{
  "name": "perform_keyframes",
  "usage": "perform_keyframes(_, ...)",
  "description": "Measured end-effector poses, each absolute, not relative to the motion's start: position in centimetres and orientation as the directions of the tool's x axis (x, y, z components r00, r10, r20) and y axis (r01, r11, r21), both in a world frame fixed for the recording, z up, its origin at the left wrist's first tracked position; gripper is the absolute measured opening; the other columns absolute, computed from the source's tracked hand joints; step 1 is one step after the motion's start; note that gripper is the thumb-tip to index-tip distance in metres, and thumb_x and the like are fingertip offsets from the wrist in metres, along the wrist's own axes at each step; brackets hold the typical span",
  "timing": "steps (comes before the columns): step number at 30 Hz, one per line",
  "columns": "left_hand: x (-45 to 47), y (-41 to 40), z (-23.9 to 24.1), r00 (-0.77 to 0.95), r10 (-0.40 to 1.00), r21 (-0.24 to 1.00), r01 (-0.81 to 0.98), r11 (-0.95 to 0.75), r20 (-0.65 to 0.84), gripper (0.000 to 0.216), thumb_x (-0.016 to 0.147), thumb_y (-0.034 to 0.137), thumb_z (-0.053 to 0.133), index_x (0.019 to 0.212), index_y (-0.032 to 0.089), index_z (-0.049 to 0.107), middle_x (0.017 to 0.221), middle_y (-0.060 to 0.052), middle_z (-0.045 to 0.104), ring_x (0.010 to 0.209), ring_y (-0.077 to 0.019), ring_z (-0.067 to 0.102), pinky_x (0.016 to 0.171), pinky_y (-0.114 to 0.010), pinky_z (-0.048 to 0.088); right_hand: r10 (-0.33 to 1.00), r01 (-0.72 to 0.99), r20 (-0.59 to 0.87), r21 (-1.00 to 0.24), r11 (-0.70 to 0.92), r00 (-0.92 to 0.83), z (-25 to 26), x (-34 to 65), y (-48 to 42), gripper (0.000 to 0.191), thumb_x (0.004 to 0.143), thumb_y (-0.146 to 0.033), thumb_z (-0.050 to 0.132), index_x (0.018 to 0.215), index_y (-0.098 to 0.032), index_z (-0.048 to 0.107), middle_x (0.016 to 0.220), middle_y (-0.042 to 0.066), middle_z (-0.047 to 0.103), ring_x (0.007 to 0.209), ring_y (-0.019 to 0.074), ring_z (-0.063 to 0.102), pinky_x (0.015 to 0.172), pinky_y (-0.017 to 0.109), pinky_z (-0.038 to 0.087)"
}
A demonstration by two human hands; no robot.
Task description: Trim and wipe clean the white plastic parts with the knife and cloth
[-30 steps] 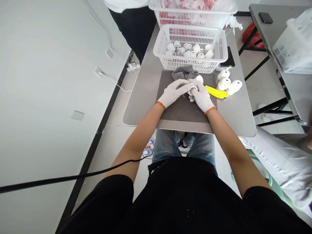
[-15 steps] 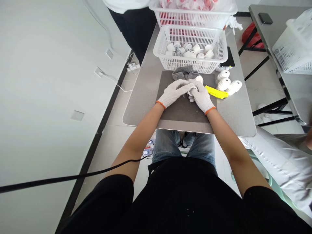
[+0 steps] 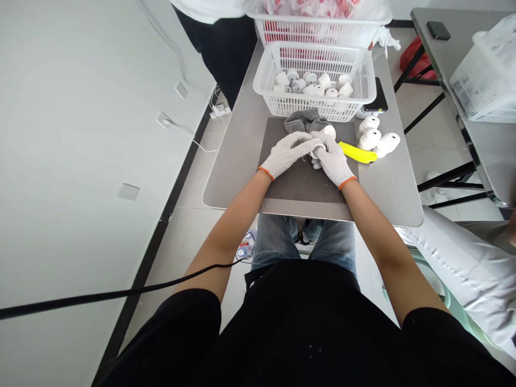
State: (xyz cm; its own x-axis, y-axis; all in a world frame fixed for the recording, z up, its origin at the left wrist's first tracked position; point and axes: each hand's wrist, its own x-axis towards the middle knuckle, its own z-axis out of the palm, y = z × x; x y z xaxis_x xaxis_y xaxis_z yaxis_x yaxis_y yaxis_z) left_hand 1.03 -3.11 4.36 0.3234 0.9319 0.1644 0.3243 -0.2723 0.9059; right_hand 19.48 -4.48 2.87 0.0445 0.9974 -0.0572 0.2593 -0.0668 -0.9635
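My left hand (image 3: 282, 154) and my right hand (image 3: 334, 160), both in white knit gloves with orange cuffs, meet over a dark mat (image 3: 302, 185). Between their fingers is a small white round plastic part (image 3: 318, 149); the fingers cover much of it. Another white round piece (image 3: 329, 131) shows just beyond my right fingers, beside a crumpled grey cloth (image 3: 301, 119). To the right of my right hand lies a yellow ridged tool (image 3: 357, 152), like a utility knife handle. Several white plastic housings (image 3: 370, 139) stand past it.
A white basket (image 3: 314, 102) behind the mat holds several white parts. A second basket (image 3: 322, 32) with red and clear bags stands behind it. A black phone (image 3: 379, 97) rests at its right. Someone in dark trousers (image 3: 226, 51) stands at the far left. A black cable (image 3: 121, 293) crosses at left.
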Motion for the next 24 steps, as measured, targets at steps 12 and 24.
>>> perform_keyframes(12, 1.4, -2.9, 3.9, 0.337, 0.927, 0.896, 0.344, -0.282, 0.162, 0.035, 0.104, 0.053, 0.075, 0.123, 0.024, 0.083, 0.138, -0.006, 0.084, 0.13, -0.0237, 0.076, 0.12, -0.037, 0.059, 0.996, 0.304, -0.038, -0.951, -0.062, 0.081, 2.5, 19.4, -4.3, 0.043, 0.109, -0.033, 0.067, 0.15, -0.024, 0.073, 0.084, -0.001, 0.073, 0.065, 0.0126, 0.07, 0.056, 0.02, 0.059)
perform_keyframes(24, 1.0, -2.4, 3.1, 0.361, 0.918, 0.9, 0.326, -0.288, 0.163, 0.037, 0.102, 0.057, 0.075, 0.123, 0.027, 0.083, 0.14, -0.004, 0.084, 0.133, -0.0243, 0.076, 0.122, -0.036, 0.057, 0.996, 0.309, -0.02, -0.95, -0.045, 0.082, 2.0, 19.4, -4.1, 0.042, 0.109, -0.042, 0.071, 0.148, -0.025, 0.072, 0.08, -0.002, 0.07, 0.063, 0.0139, 0.067, 0.058, 0.024, 0.059)
